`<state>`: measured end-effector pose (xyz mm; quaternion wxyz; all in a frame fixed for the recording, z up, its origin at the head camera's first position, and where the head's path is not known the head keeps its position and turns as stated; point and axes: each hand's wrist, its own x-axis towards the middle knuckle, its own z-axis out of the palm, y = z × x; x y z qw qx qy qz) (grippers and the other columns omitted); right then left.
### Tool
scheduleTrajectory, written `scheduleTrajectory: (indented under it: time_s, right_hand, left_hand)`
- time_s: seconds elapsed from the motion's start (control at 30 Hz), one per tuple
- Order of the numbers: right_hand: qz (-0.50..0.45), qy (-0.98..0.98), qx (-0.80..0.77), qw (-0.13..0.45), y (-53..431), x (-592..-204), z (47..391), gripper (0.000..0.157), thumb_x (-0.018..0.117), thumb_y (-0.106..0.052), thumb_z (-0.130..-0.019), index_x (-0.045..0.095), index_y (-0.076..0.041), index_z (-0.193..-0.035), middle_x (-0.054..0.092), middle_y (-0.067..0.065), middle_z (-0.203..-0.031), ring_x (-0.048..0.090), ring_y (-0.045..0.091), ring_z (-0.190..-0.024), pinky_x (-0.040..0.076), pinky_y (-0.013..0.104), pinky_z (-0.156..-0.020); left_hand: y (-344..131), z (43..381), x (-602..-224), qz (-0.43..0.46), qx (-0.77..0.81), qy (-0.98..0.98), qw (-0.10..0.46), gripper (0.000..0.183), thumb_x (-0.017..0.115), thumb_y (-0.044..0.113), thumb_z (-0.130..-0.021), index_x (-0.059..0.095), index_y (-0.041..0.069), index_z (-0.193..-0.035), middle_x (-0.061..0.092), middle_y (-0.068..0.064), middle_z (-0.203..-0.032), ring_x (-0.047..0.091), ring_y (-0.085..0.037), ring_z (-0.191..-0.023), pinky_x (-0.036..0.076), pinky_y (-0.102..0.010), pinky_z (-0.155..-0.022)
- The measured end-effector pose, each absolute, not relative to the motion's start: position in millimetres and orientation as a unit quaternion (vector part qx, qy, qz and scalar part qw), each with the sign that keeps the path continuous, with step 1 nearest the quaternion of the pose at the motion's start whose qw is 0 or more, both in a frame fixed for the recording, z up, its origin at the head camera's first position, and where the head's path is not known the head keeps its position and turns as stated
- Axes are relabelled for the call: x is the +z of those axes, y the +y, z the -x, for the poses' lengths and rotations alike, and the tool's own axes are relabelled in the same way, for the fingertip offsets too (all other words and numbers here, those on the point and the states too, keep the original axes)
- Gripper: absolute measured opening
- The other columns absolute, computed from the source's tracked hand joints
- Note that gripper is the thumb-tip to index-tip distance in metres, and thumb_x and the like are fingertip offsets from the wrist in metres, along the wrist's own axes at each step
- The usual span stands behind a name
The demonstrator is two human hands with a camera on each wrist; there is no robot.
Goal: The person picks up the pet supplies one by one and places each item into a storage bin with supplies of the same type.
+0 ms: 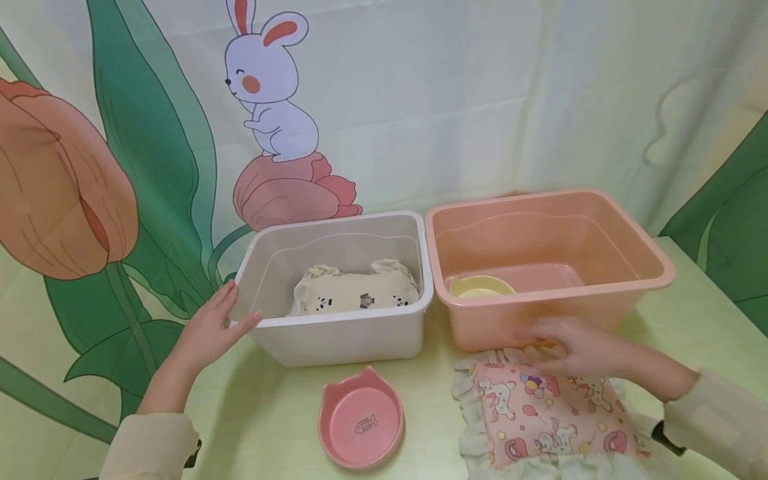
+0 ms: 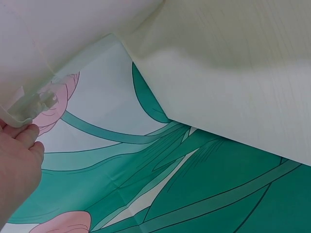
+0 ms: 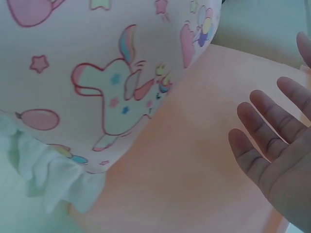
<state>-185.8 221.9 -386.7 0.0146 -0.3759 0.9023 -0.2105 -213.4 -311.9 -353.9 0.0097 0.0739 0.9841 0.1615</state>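
My left hand (image 1: 207, 331) rests at the near left corner of a white plastic bin (image 1: 336, 341), thumb spread along its front rim. In the left wrist view, its fingertips (image 2: 28, 133) touch the rim from outside. Inside this bin lies a cream cushion (image 1: 345, 290) with small animal prints. My right hand (image 1: 576, 348), slightly blurred, hovers over the far edge of a pink ruffled cushion (image 1: 540, 413) with unicorn prints. In the right wrist view its fingers (image 3: 265, 124) are spread and fairly straight, holding nothing, near the peach bin (image 1: 540, 310).
A pink cat-eared bowl (image 1: 361, 420) with a fishbone print sits on the light table (image 1: 270, 427) before the white bin. A yellow bowl (image 1: 482, 287) lies inside the peach bin, which stands right beside the white one. Behind hangs a printed curtain (image 1: 420, 100).
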Motion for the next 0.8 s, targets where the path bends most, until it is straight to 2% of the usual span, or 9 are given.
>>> scheduleTrajectory:
  time_s: [0.1,0.23,0.43,0.6,0.8]
  right_hand:
    - [0.374,0.902,-0.213,0.023,226,-391,188,0.040,0.067,-0.033,-0.076,0.061,-0.013,-0.110,0.061,-0.012,-0.096,0.053,0.002,-0.085,0.047,0.027,-0.074]
    - [0.367,0.903,-0.218,0.043,229,-395,189,0.041,0.066,-0.035,-0.077,0.061,-0.014,-0.112,0.061,-0.013,-0.100,0.053,0.002,-0.088,0.047,0.028,-0.077]
    - [0.358,0.904,-0.224,0.066,232,-398,190,0.042,0.067,-0.031,-0.076,0.060,-0.013,-0.114,0.062,-0.004,-0.107,0.056,0.016,-0.098,0.046,0.038,-0.083]
    - [0.340,0.907,-0.231,0.094,238,-401,191,0.045,0.069,-0.028,-0.075,0.059,-0.011,-0.115,0.060,0.003,-0.113,0.054,0.025,-0.105,0.043,0.047,-0.087]
    - [0.328,0.909,-0.234,0.104,246,-410,193,0.050,0.071,-0.032,-0.072,0.059,-0.009,-0.114,0.060,0.002,-0.111,0.054,0.024,-0.104,0.042,0.046,-0.088]
  left_hand:
    - [-312,213,-353,-0.073,0.161,0.984,0.011,0.082,0.042,0.053,-0.086,0.011,0.000,-0.141,0.007,-0.018,-0.148,0.017,-0.044,-0.130,0.020,-0.065,-0.096]
    - [-312,213,-353,-0.073,0.162,0.984,0.011,0.082,0.042,0.053,-0.086,0.011,0.000,-0.141,0.007,-0.018,-0.148,0.018,-0.045,-0.129,0.020,-0.065,-0.096]
    - [-312,213,-354,-0.075,0.162,0.984,0.009,0.082,0.042,0.052,-0.087,0.012,-0.001,-0.140,0.008,-0.018,-0.148,0.019,-0.045,-0.129,0.021,-0.064,-0.096]
    - [-311,213,-353,-0.076,0.162,0.984,0.008,0.082,0.042,0.052,-0.087,0.012,-0.001,-0.140,0.008,-0.019,-0.148,0.020,-0.045,-0.128,0.021,-0.064,-0.096]
    - [-311,213,-353,-0.076,0.162,0.984,0.006,0.082,0.042,0.052,-0.087,0.012,-0.002,-0.140,0.009,-0.019,-0.148,0.021,-0.045,-0.128,0.022,-0.064,-0.096]
